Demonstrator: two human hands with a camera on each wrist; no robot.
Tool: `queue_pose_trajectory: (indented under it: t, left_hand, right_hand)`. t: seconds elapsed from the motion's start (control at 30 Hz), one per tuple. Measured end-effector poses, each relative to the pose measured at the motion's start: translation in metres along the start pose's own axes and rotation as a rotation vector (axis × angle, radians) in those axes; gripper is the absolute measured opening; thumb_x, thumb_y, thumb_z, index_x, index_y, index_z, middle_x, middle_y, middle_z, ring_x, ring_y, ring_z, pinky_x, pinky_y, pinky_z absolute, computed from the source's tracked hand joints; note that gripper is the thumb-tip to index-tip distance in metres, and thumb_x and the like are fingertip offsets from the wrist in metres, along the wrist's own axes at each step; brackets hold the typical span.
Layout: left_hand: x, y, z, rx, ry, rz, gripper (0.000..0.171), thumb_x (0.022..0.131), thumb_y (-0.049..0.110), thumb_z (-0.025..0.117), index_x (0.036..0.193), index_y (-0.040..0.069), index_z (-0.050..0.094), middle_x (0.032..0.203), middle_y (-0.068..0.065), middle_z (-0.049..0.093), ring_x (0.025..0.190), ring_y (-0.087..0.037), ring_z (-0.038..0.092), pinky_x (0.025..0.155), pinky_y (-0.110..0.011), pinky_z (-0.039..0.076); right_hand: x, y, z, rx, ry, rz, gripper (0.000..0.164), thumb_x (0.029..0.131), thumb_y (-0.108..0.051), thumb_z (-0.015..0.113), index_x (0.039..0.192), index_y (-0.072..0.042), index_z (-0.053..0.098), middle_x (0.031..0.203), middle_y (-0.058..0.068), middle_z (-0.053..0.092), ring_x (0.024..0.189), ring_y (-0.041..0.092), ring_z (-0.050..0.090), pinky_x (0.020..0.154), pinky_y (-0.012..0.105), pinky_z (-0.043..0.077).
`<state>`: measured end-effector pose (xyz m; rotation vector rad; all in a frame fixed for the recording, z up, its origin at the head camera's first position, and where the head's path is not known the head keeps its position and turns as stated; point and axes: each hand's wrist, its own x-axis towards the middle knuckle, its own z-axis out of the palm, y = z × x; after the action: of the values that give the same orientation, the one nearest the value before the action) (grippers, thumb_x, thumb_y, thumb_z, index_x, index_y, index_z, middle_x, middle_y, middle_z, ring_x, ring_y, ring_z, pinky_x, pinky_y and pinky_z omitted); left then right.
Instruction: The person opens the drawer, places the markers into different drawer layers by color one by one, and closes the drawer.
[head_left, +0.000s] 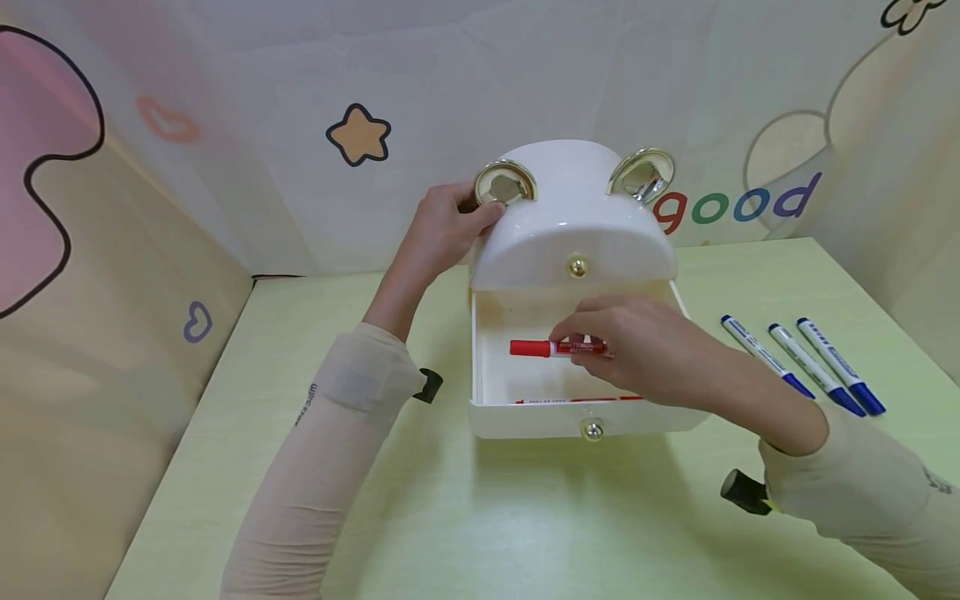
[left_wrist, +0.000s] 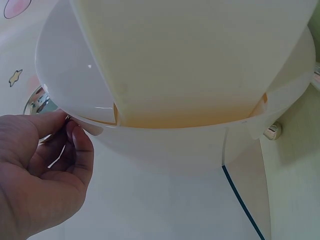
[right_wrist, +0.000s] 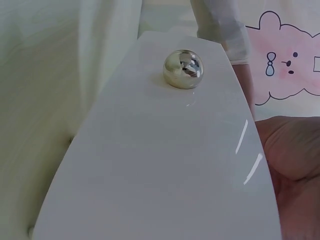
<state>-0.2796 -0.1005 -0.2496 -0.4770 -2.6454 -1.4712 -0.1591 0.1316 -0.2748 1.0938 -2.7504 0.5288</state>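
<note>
A white storage box with shiny gold ears stands on the table, its lower drawer pulled out. My left hand grips the box's left gold ear, thumb at its front edge. From below, the left wrist view also shows this hand against the box's side. Over the drawer, my right hand pinches a red whiteboard marker, its cap pointing left. Another red marker lies inside along the drawer front, partly hidden. In the right wrist view the drawer front hides most of the hand.
Three blue-capped markers lie side by side on the table, right of the box. A gold knob sticks out from the drawer front, another knob from the closed upper part. A printed curtain hangs behind.
</note>
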Motion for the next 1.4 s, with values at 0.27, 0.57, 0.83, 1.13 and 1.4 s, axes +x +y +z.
queue_pose_trajectory:
  t: [0.27, 0.57, 0.83, 1.13, 1.4]
  left_hand:
    - [0.000, 0.001, 0.001, -0.011, -0.004, -0.009, 0.020, 0.103, 0.018, 0.065, 0.112, 0.002, 0.072, 0.097, -0.008, 0.064, 0.093, -0.019, 0.055, 0.077, -0.026, 0.047]
    - [0.000, 0.002, 0.001, -0.005, -0.006, -0.015, 0.020, 0.103, 0.018, 0.065, 0.111, 0.002, 0.071, 0.095, -0.007, 0.063, 0.092, -0.019, 0.055, 0.077, -0.026, 0.047]
    - [0.000, 0.001, 0.000, -0.003, 0.000, 0.008, 0.018, 0.102, 0.018, 0.065, 0.106, 0.002, 0.071, 0.090, -0.006, 0.061, 0.090, -0.018, 0.053, 0.075, -0.025, 0.044]
    - [0.000, 0.002, 0.000, -0.001, 0.000, 0.000, 0.018, 0.102, 0.019, 0.065, 0.107, 0.002, 0.071, 0.091, -0.006, 0.060, 0.089, -0.017, 0.053, 0.075, -0.025, 0.044]
    - [-0.001, 0.002, 0.000, -0.002, -0.002, 0.003, 0.018, 0.102, 0.018, 0.065, 0.109, 0.002, 0.071, 0.091, -0.006, 0.061, 0.089, -0.017, 0.053, 0.075, -0.025, 0.043]
  right_hand:
    - [-0.002, 0.001, 0.001, 0.000, -0.014, 0.027, 0.024, 0.086, -0.006, 0.084, 0.109, -0.013, 0.079, 0.097, -0.002, 0.073, 0.080, 0.015, 0.066, 0.066, 0.031, 0.052]
    - [-0.004, 0.004, 0.002, 0.008, -0.039, 0.077, 0.028, 0.087, -0.008, 0.083, 0.113, -0.011, 0.078, 0.102, 0.002, 0.074, 0.086, 0.019, 0.069, 0.071, 0.036, 0.055]
    - [-0.011, 0.008, -0.002, 0.028, -0.008, 0.081, 0.023, 0.090, -0.009, 0.080, 0.113, -0.011, 0.077, 0.102, 0.000, 0.072, 0.087, 0.018, 0.066, 0.072, 0.034, 0.054]
    - [-0.023, 0.009, -0.006, 0.050, 0.012, 0.120, 0.023, 0.094, -0.014, 0.077, 0.117, -0.013, 0.076, 0.106, -0.002, 0.072, 0.091, 0.016, 0.064, 0.072, 0.036, 0.054]
    - [-0.033, 0.007, -0.009, 0.042, 0.065, 0.124, 0.021, 0.094, -0.014, 0.077, 0.116, -0.014, 0.077, 0.105, -0.006, 0.071, 0.091, 0.015, 0.064, 0.068, 0.033, 0.052]
